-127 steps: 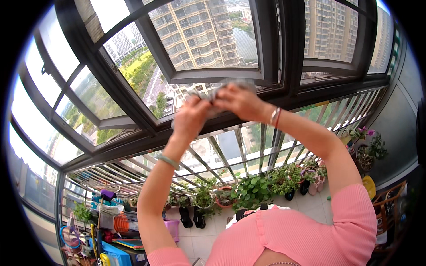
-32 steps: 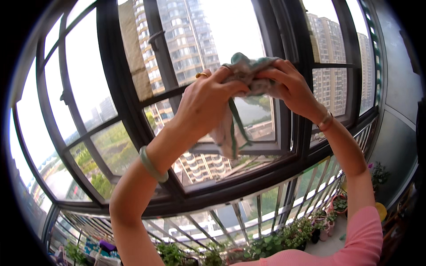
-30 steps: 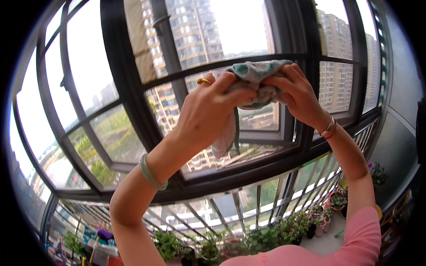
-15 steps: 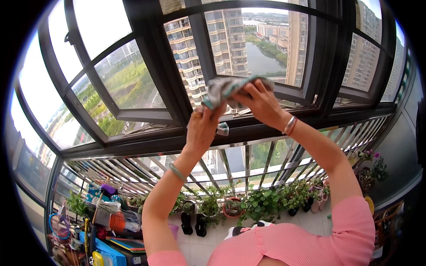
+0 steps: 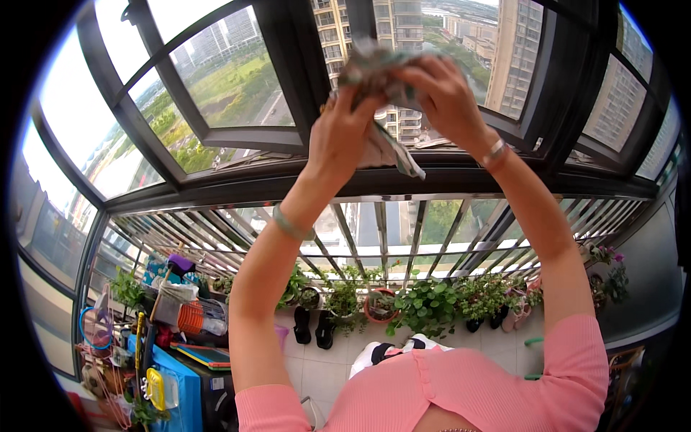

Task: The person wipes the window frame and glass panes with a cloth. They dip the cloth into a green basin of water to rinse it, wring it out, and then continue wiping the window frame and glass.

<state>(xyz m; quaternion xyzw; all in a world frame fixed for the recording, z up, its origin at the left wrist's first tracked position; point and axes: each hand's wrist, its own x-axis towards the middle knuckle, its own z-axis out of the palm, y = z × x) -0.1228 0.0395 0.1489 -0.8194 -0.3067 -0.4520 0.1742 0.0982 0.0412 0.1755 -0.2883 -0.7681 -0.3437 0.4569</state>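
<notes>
Both my arms reach up in front of an open window. Between my hands is a crumpled grey and green cloth, one corner hanging down below my fingers. My left hand, with a green bangle on its forearm, grips the cloth's left side. The right hand, wearing a silver bracelet, has its fingers curled over the right side. Motion blurs the cloth's upper part. Behind it stands the dark window frame, and the sill runs just below my hands.
A metal railing spans the area under the sill. Potted plants line the floor along it, with black slippers nearby. At left sit piled items, including an orange basket and a blue box. An opened window sash tilts outward.
My hands and the cloth have moved upward, and the cloth's corner now hangs lower between them. The view has shifted, so the window frame and railing appear higher.
</notes>
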